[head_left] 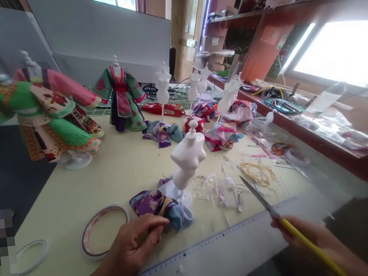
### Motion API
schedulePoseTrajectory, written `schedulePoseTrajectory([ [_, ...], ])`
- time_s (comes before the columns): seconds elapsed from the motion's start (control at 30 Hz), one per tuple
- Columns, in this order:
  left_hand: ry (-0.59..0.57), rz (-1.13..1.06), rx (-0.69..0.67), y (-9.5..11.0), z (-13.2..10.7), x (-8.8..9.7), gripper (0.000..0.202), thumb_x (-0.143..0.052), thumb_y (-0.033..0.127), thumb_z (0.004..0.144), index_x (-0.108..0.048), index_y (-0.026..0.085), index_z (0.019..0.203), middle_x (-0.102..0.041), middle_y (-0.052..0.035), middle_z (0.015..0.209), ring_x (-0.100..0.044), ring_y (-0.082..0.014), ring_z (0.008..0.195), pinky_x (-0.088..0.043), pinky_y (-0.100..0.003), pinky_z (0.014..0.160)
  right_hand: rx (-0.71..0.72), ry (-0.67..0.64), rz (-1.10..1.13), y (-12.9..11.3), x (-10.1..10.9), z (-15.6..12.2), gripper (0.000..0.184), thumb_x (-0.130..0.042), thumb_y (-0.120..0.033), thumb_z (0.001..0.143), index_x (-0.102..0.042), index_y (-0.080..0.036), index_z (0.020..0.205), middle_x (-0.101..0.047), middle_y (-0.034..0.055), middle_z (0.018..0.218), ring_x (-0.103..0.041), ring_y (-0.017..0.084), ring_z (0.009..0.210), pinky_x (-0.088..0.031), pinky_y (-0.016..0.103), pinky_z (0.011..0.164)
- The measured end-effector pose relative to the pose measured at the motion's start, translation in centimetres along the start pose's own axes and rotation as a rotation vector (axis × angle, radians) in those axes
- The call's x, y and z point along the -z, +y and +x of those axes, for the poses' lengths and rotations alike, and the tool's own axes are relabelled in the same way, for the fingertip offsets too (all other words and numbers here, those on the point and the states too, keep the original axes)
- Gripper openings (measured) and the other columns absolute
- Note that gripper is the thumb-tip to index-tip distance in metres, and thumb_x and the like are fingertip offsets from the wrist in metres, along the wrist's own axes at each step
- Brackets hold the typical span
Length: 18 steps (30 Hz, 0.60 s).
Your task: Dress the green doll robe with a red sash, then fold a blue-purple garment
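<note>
My left hand (139, 242) is low over the table, left of centre. Its thumb and fingers are curled close together beside a purple and blue cloth garment (158, 204); anything small between them is hidden. On the right, my right hand (306, 235) grips yellow-handled scissors (262, 200), the pointed metal end aimed up and left over the table. A white doll bust (189, 155) stands on a clear base, with the garment bunched at its foot. Just right of it lie small beads and pearl trims (227, 193). A clear ruler (216, 237) runs along the near side.
Tape rolls (86, 244) lie at left. Dressed mannequins, one in green (52, 136) and one in green and red (122, 98), stand behind. Bare white busts (163, 86) and folded garments (222, 135) fill the back. Yellow cord (258, 173) lies at right, near a cluttered ledge (330, 124).
</note>
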<state>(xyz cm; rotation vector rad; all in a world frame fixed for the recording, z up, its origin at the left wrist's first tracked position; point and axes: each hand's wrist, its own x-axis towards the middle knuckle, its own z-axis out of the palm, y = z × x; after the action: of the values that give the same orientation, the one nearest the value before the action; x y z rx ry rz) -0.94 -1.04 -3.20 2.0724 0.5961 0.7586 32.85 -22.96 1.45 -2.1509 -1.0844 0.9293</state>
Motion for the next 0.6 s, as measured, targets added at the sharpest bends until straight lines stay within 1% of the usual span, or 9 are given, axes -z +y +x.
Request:
schedulePoseTrajectory([
  [0.03,0.000,0.008,0.005,0.1,0.1,0.0,0.019,-0.044,0.020,0.089,-0.063,0.021,0.094,-0.061,0.0037,0.066,-0.058,-0.0096,0.058,-0.045,-0.019,0.057,0.022,0.077,-0.081,-0.2,0.1,0.5,0.048,-0.062,-0.059,0.069,-0.069,-0.024,0.101,-0.072,0.0085,0.093,-0.067,0.028,0.079,-0.054,0.035,0.067],
  [0.07,0.001,0.017,0.002,0.2,0.1,0.0,0.021,-0.042,0.019,0.089,-0.063,0.022,0.094,-0.060,0.0035,0.066,-0.058,-0.0097,0.058,-0.045,-0.019,0.057,0.049,0.163,-0.176,-0.4,0.1,1.0,0.046,-0.061,-0.057,0.070,-0.068,-0.024,0.102,-0.072,0.0079,0.095,-0.066,0.028,0.082,-0.053,0.035,0.070],
  [0.13,-0.009,0.045,-0.017,0.3,0.1,0.0,0.022,-0.040,0.018,0.089,-0.061,0.021,0.087,-0.058,0.0034,0.065,-0.057,-0.0096,0.057,-0.044,-0.019,0.056,0.103,0.318,-0.358,-0.7,0.3,1.9,0.045,-0.060,-0.055,0.072,-0.067,-0.025,0.104,-0.072,0.0065,0.094,-0.066,0.028,0.083,-0.051,0.036,0.071],
  [0.2,-0.026,0.079,-0.059,0.3,0.1,0.0,0.021,-0.040,0.016,0.088,-0.060,0.021,0.084,-0.058,0.0031,0.065,-0.056,-0.0095,0.057,-0.043,-0.019,0.056,0.165,0.382,-0.502,-1.3,0.3,3.0,0.046,-0.058,-0.054,0.073,-0.066,-0.026,0.108,-0.072,0.0049,0.087,-0.065,0.025,0.076,-0.049,0.034,0.067],
  [0.27,-0.014,0.126,-0.120,0.3,0.0,-0.2,0.019,-0.042,0.014,0.087,-0.059,0.021,0.087,-0.061,0.0025,0.069,-0.057,-0.0099,0.061,-0.043,-0.019,0.058,0.251,0.379,-0.608,-2.3,0.3,4.4,0.045,-0.058,-0.052,0.075,-0.064,-0.025,0.111,-0.070,0.0031,0.079,-0.064,0.022,0.068,-0.047,0.032,0.062],
  [0.37,0.049,0.222,-0.229,0.2,-0.2,-0.5,0.019,-0.045,0.013,0.088,-0.059,0.022,0.096,-0.062,0.0012,0.071,-0.057,-0.0115,0.064,-0.042,-0.022,0.061,0.384,0.327,-0.718,-4.3,0.0,7.4,0.042,-0.054,-0.050,0.079,-0.062,-0.023,0.111,-0.067,0.0017,0.074,-0.061,0.018,0.062,-0.043,0.029,0.057],
  [0.43,0.088,0.273,-0.298,0.1,-0.3,-0.7,0.019,-0.046,0.012,0.088,-0.058,0.022,0.099,-0.060,0.0005,0.069,-0.054,-0.0124,0.062,-0.040,-0.024,0.060,0.414,0.323,-0.784,-5.8,-0.5,9.7,0.040,-0.054,-0.049,0.080,-0.063,-0.021,0.107,-0.065,0.0016,0.070,-0.059,0.018,0.060,-0.040,0.027,0.055],
  [0.5,0.114,0.304,-0.342,0.2,-0.3,-0.6,0.019,-0.045,0.011,0.088,-0.058,0.021,0.099,-0.058,0.0003,0.067,-0.052,-0.0127,0.061,-0.038,-0.025,0.058,0.428,0.333,-0.800,-7.0,-1.1,11.9,0.037,-0.054,-0.046,0.079,-0.064,-0.020,0.104,-0.064,0.0025,0.070,-0.057,0.017,0.060,-0.036,0.027,0.052],
  [0.6,0.138,0.332,-0.367,0.1,-0.2,-0.4,0.018,-0.045,0.011,0.088,-0.058,0.019,0.096,-0.056,0.0004,0.064,-0.050,-0.0127,0.059,-0.038,-0.025,0.056,0.463,0.331,-0.814,-8.4,-2.2,15.1,0.033,-0.053,-0.047,0.079,-0.067,-0.018,0.089,-0.064,0.0056,0.074,-0.055,0.017,0.060,-0.033,0.027,0.052],
])
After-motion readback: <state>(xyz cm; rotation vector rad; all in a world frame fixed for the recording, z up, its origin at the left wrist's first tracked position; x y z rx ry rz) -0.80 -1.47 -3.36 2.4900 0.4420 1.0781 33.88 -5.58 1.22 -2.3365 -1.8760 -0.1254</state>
